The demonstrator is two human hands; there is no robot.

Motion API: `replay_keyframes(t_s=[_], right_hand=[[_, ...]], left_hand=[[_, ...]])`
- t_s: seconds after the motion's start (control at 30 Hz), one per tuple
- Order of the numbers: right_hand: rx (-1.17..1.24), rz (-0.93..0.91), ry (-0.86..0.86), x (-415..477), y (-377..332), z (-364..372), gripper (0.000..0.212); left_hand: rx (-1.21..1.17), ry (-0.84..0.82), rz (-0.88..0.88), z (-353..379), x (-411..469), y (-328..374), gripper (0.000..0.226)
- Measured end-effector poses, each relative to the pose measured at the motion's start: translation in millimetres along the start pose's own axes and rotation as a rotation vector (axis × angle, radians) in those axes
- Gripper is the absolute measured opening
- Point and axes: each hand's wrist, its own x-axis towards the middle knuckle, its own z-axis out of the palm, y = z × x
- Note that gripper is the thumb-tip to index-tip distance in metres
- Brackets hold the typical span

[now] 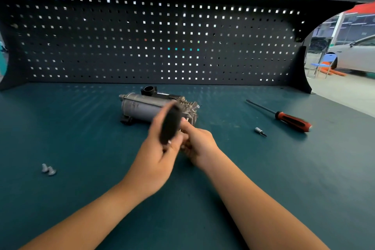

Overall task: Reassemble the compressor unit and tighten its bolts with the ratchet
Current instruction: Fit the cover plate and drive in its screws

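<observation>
My left hand (160,154) is wrapped round a dark, motion-blurred handle that I take for the ratchet (170,123), fingers curled about its lower end; my right hand (199,146) meets it just to the right, forefinger reaching toward the far side, the other fingers tucked under; whether they pinch the tool's head or a bolt I cannot tell.

Just beyond both hands the compressor unit (142,107) lies on its side on the green bench (81,128), grey cylinder to the left, finned head to the right, a black housing along its far edge.

It looks like cast metal, so I judge it heavy and stiff, and liable to roll on its round body; the better hold is the plain barrel, palm pressing down, not the thin fins or the black plastic collar, which I would expect to mark or crack under the wrench's load.

Two bolts (48,169) sit together well to the near left, small and smooth, apt to skitter; a short bit socket (260,131) lies to the right, and a red-and-black screwdriver (292,121) just past it; a dark pegboard (142,36) closes the far side.
</observation>
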Motion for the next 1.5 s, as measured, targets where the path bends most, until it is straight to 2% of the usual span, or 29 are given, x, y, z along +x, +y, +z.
replay_keyframes(t_s=[0.07, 0.13, 0.27, 0.33, 0.4, 0.47, 0.57, 0.7, 0.8, 0.9, 0.97, 1.0, 1.03, 1.13, 1.2, 1.3, 1.4, 1.5], right_hand=[[-0.035, 0.014, 0.012, 2.8, 0.8, 1.5, 0.027], [-0.013, 0.049, 0.009, 3.5, 0.3, 2.0, 0.026], [0.038, 0.093, -0.025, 3.4, -0.9, 4.4, 0.024], [0.041, 0.107, -0.015, 3.9, 0.9, 4.9, 0.024], [0.038, 0.115, -0.014, 4.0, 2.1, 4.7, 0.024], [0.043, 0.120, -0.023, 4.1, 2.0, 3.9, 0.025], [0.067, 0.121, -0.039, 5.0, 2.8, 3.2, 0.028], [0.077, 0.130, -0.073, 4.9, 2.8, 2.2, 0.032], [0.098, 0.119, -0.073, 4.2, 2.2, 2.0, 0.033], [0.145, 0.126, -0.027, 6.6, 2.8, 1.7, 0.031], [0.119, 0.118, -0.007, 7.4, 2.5, 0.6, 0.031], [0.103, 0.111, -0.003, 7.6, 1.8, 1.5, 0.031], [0.088, 0.104, 0.008, 9.1, 2.1, 1.5, 0.032], [0.015, 0.082, 0.022, 8.3, 1.7, 2.1, 0.035], [-0.115, 0.028, 0.054, 3.2, 2.0, 0.3, 0.041], [-0.196, -0.070, 0.103, -0.4, 3.5, -4.3, 0.052], [-0.249, -0.120, 0.113, -1.1, 1.8, -4.0, 0.047], [-0.195, -0.095, 0.096, 0.2, 0.5, -2.8, 0.033]], left_hand=[[-0.139, 0.215, -0.126, -1.6, 6.2, 1.0, 0.035], [-0.290, 0.401, -0.292, -6.4, 11.8, 1.7, 0.035], [-0.816, 0.730, -0.809, -20.6, 20.1, -6.0, 0.012], [-0.904, 0.802, -0.960, -23.3, 20.8, -9.1, 0.022], [-0.907, 0.817, -0.994, -23.0, 20.9, -9.1, 0.024], [-0.857, 0.781, -0.929, -22.1, 22.2, -9.5, 0.020], [-0.721, 0.683, -0.709, -21.4, 21.6, -5.7, 0.021], [-0.331, 0.464, -0.336, -14.2, 15.9, 1.9, 0.031], [-0.048, 0.145, -0.065, -10.3, 6.1, 0.5, 0.037], [0.377, -0.333, 0.164, -8.2, -1.0, -0.5, 0.065], [0.682, -0.472, 0.401, -5.5, -1.6, -4.9, 0.072], [0.728, -0.483, 0.457, -3.8, -2.2, -6.2, 0.076], [0.696, -0.489, 0.442, -2.6, -2.2, -6.6, 0.078], [0.287, -0.340, 0.130, -2.8, -2.7, -5.6, 0.076], [0.111, -0.170, -0.002, -2.6, -1.8, -3.8, 0.064], [0.032, -0.023, -0.040, -2.7, 0.7, -1.6, 0.041], [-0.035, 0.062, -0.087, -2.4, 4.6, 3.2, 0.030], [-0.207, 0.248, -0.190, -4.3, 10.0, 6.9, 0.038]])
